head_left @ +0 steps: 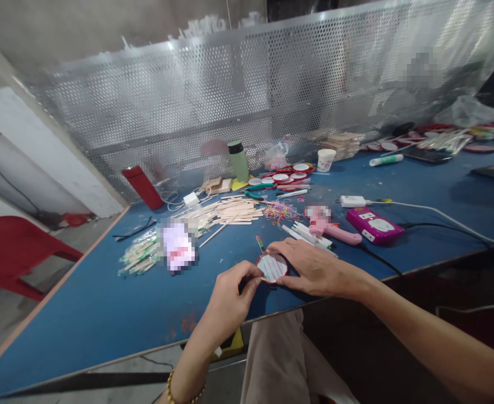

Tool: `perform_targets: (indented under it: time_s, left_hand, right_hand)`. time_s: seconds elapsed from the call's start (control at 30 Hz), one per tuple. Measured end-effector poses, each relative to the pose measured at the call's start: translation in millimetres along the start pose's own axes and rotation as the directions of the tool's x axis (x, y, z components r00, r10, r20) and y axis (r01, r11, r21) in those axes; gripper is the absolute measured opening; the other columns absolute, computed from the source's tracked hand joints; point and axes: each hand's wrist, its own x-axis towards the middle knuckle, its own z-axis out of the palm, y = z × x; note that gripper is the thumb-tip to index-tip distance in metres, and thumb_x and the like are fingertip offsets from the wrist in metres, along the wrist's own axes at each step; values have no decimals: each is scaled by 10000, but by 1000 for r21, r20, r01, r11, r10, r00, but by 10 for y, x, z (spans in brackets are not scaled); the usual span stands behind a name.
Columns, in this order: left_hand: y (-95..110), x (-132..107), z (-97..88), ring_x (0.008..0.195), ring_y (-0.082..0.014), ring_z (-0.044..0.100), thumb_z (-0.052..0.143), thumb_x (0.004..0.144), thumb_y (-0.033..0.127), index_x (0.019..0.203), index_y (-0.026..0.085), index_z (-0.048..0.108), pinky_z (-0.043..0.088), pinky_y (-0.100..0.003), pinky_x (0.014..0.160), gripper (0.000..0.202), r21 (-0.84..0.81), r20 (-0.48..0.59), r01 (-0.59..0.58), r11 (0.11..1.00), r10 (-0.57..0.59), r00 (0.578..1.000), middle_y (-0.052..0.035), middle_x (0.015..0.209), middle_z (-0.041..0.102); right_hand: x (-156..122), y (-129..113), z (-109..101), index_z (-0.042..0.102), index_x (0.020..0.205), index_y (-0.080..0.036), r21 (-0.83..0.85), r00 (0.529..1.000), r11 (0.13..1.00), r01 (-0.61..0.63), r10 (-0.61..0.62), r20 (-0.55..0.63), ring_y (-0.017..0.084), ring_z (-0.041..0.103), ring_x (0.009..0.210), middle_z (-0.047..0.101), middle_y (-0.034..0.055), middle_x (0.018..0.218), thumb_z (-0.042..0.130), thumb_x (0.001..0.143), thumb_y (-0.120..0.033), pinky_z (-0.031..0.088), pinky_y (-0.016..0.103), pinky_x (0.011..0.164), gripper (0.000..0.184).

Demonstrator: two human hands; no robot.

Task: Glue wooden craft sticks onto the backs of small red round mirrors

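Note:
A small round red-rimmed mirror with pale stripes across its face lies at the table's front edge, between my hands. My right hand grips its right side, thumb below and fingers above. At its lower left rim, the fingertips of my left hand are pinched together on what looks like a thin pale stick, mostly hidden. Just behind the mirror is a small red-and-green tipped piece. Beyond my right hand sit a pink glue gun and several white pens.
Flat wooden sticks, coloured rubber bands and more round mirrors lie farther back on the blue table. A purple box with a cable is at right. A green bottle and paper cup stand behind.

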Motion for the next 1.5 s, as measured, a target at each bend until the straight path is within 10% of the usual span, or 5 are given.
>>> perform_targets:
  time_s: [1.5]
  left_hand:
    - [-31,36,7,688,-131,552,512,886,257,813,185,603,398,-239,644,138,-14,26,49,999,-48,999,-3,752,653]
  right_hand:
    - [29,7,-30,556,1179,-156,-16,998,999,-42,42,48,253,590,939,631,99,1043,644,864,-312,438,358,807,363]
